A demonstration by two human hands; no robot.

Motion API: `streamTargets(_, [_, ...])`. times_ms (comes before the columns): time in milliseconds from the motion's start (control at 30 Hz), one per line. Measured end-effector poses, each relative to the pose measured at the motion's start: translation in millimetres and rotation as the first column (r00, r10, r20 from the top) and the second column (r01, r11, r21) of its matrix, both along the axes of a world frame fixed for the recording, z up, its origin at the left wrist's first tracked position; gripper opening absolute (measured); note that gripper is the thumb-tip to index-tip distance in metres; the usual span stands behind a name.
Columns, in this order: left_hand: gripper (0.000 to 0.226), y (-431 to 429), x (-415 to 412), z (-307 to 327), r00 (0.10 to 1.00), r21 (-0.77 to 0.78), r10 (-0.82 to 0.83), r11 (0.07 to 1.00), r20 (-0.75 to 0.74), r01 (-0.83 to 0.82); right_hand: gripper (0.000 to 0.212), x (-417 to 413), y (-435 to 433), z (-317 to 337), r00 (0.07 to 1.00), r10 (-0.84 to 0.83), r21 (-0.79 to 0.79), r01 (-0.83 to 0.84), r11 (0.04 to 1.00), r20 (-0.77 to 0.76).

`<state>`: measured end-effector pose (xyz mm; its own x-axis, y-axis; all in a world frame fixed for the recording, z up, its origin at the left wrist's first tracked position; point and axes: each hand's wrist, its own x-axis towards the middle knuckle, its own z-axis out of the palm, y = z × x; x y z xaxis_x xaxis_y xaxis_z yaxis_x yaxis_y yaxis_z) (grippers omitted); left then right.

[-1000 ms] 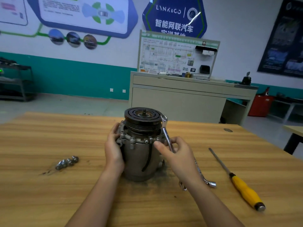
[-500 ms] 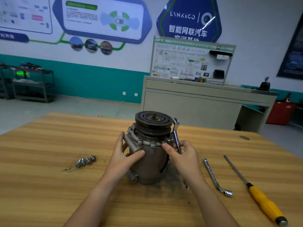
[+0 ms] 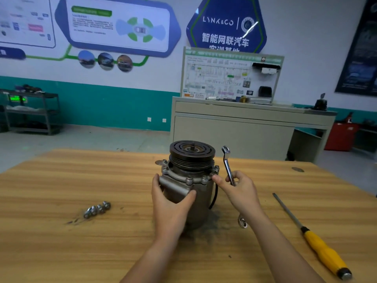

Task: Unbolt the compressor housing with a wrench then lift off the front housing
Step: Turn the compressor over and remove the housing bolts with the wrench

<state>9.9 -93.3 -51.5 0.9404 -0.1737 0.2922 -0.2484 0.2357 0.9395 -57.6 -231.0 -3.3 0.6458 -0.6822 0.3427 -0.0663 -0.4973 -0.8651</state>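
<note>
- Hiding the middle of the wrench point(image 3: 227, 167), the right grip point(image 3: 239, 193) curls round its shaft, and the thumb tip touches the compressor point(image 3: 191, 166) flange.
- The left grip point(image 3: 169, 209) clasps the compressor's near-left side, mid-bench point(image 3: 71, 242).
- The wrench head, earlier against the pulley, now stands apart to its right.

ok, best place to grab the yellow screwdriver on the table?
The yellow handle of the screwdriver, coming from above: it lies flat on the table, thick handle nearest the person, thin shaft pointing away. The right hand is nearest but holds the wrench.
</note>
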Motion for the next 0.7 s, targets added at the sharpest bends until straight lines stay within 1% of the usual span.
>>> streamTargets(67, [0.1,-6,-3,-1,0.999,-0.001,0.037,0.999,0.02,-0.037,0.029,-4,-2,4,1.0,-0.006,-0.095,0.006,0.995,0.003])
streamTargets(133, [0.099,-3,1,-2,0.998,0.023,0.045,0.999,0.045,-0.046,0.02,-9,0,9,0.999,0.027,-0.182,-0.023,0.983,0.018])
streamTargets(200, [0.1,2,8,-1,0.995,0.089,0.035,0.995,0.096,-0.044,0.012,-19,2,14,0.998,0.065,-0.231,-0.061,0.971,0.011])
streamTargets(233, [0.101,5,11,0,0.991,0.136,0.025,0.99,0.132,-0.043,0.01,-25,4,16,0.995,0.097,-0.23,-0.095,0.969,-0.002])
streamTargets(267, [0.103,7,13,1,0.985,0.183,0.013,0.982,0.171,-0.045,0.014,-31,6,18,0.99,0.138,-0.217,-0.137,0.966,-0.013])
streamTargets(333, [0.107,10,17,3,0.97,0.243,-0.01,0.969,0.242,-0.051,0.033,-43,7,22,0.981,0.187,-0.221,-0.192,0.956,-0.041])
streamTargets(367, [0.108,12,18,5,0.961,0.25,-0.015,0.967,0.276,-0.056,0.041,-49,7,24,0.982,0.178,-0.264,-0.189,0.946,-0.065])
streamTargets(433, [0.106,13,19,4,0.94,0.227,-0.013,0.971,0.34,-0.069,0.047,-57,2,24,0.986,0.092,-0.447,-0.146,0.883,-0.14])
streamTargets(500, [0.1,12,17,4,0.925,0.181,-0.002,0.981,0.379,-0.072,0.046,-61,-1,25,0.971,-0.033,-0.639,-0.13,0.758,-0.236])
streamTargets(533, [0.096,12,14,4,0.916,0.164,0.004,0.984,0.401,-0.076,0.045,-62,-1,26,0.961,-0.075,-0.693,-0.136,0.708,-0.266])
streamTargets(600, [0.088,12,11,3,0.882,0.176,0.0,0.98,0.471,-0.094,0.043,-62,0,29,0.939,-0.098,-0.724,-0.185,0.664,-0.329])
streamTargets(700, [0.076,17,12,-2,0.826,0.262,-0.029,0.954,0.563,-0.146,0.042,-62,4,34,0.893,-0.159,-0.749,-0.244,0.616,-0.422])
